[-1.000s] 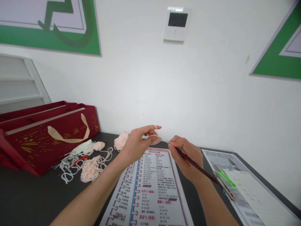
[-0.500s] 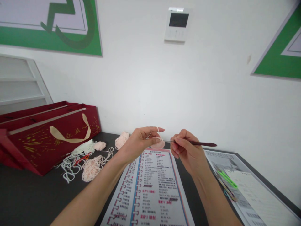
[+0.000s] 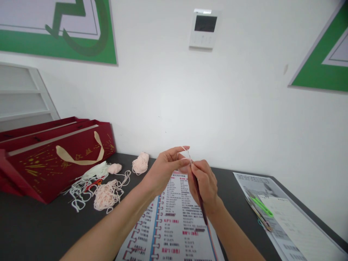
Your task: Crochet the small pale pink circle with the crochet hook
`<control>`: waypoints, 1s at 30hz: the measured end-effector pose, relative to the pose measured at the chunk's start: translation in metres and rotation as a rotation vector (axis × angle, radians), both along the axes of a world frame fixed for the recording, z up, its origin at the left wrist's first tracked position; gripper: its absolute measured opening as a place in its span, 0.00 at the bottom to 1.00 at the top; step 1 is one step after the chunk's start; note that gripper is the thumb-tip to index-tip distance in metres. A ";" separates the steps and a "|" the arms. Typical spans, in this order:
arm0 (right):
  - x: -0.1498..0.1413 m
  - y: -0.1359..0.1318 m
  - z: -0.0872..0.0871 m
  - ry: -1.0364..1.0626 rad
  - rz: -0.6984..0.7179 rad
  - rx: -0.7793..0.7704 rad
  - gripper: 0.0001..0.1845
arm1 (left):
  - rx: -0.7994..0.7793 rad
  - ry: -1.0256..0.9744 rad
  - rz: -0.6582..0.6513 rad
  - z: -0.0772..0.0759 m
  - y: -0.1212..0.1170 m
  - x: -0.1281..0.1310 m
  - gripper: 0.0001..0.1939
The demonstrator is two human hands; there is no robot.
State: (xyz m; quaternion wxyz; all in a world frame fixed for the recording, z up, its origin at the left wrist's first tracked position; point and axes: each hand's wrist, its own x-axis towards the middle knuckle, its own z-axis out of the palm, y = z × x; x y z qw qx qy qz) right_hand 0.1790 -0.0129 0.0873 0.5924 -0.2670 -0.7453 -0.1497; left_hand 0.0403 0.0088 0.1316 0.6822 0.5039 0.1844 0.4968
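Observation:
My left hand [image 3: 167, 165] pinches a small pale pink crochet piece [image 3: 185, 167], mostly hidden by the fingers. A strand of pink yarn [image 3: 186, 149] runs over its raised index finger. Close against it, my right hand [image 3: 205, 181] grips a crochet hook by its dark red handle [image 3: 199, 197], which slants down toward me. The hook's tip meets the work between both hands. Beneath them lies a printed pattern sheet [image 3: 176, 217] with red headings and a pictured spiral binding.
Left on the dark table [image 3: 35, 232] are a pink yarn ball [image 3: 140, 163], loose pink yarn [image 3: 107, 195], white yarn [image 3: 96, 170] and red gift bags [image 3: 62, 156]. At right, green scissors [image 3: 262, 206] rest on papers [image 3: 296, 224]. A white wall stands behind.
My right hand has moved left to meet my left hand. The hook's handle has swung from pointing right to pointing down toward me. My left hand stays nearly in place.

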 end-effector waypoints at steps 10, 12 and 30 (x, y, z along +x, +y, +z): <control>0.016 -0.001 0.025 0.423 0.621 -0.628 0.05 | -0.105 -0.019 -0.094 0.002 0.013 -0.017 0.19; 0.021 -0.003 0.027 0.388 0.561 -0.633 0.05 | -0.075 -0.003 -0.108 0.002 0.015 -0.020 0.19; 0.037 -0.012 0.039 0.298 0.649 -0.794 0.06 | -0.104 0.113 -0.340 0.008 0.021 -0.037 0.17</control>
